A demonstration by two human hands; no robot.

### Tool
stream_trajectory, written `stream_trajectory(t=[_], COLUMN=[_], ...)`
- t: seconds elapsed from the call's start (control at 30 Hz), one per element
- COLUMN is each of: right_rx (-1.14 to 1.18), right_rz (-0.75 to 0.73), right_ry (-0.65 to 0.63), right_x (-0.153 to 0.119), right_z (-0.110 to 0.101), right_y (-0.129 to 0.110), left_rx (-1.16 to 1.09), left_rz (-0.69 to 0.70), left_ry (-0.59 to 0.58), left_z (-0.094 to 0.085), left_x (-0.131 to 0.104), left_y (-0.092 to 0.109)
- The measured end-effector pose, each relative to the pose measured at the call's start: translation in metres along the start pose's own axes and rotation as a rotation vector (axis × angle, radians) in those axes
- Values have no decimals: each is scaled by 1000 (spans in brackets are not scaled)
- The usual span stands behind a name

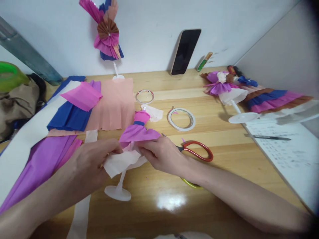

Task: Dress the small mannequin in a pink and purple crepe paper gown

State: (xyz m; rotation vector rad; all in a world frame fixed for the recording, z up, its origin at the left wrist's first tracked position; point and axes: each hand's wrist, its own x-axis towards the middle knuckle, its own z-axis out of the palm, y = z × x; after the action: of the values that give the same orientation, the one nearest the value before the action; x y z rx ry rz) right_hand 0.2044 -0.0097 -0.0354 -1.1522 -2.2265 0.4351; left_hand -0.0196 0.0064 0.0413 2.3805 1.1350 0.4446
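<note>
Left hand [93, 161] and right hand [166, 154] pinch a skirt [138, 133] (purple).

L hand [93, 162], R hand [165, 154] & f'arms [219, 186] bare.

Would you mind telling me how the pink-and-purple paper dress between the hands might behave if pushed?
The dress would probably crease easily, since it looks like thin, gathered paper. It might also tip, as the white stand below it has a slim stem.
</note>
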Motion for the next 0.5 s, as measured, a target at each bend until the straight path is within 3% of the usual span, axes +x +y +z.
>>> stream_trajectory(t=[0.13,0.2,0.3,0.37,0.5], right_rx=[23,-22,-108,-152,-198], right_rz=[-5,-102,-274,-355,-460], right_ry=[-16,-37,-80,-107,-47], right_x=[1,1,3,4,8], right_z=[-1,-1,3,6,12], right_y=[-1,-3,-5,-5,-6], left_rx=[-113,-156,-192,-204,-98], left_rz=[-94,-150,-224,-171,98], left_ry=[126,180,144,113,126], left_z=[-5,-4,4,14,28], left_x=[3,2,-3,-7,-10], left_y=[-2,-5,-11,-15,-18])
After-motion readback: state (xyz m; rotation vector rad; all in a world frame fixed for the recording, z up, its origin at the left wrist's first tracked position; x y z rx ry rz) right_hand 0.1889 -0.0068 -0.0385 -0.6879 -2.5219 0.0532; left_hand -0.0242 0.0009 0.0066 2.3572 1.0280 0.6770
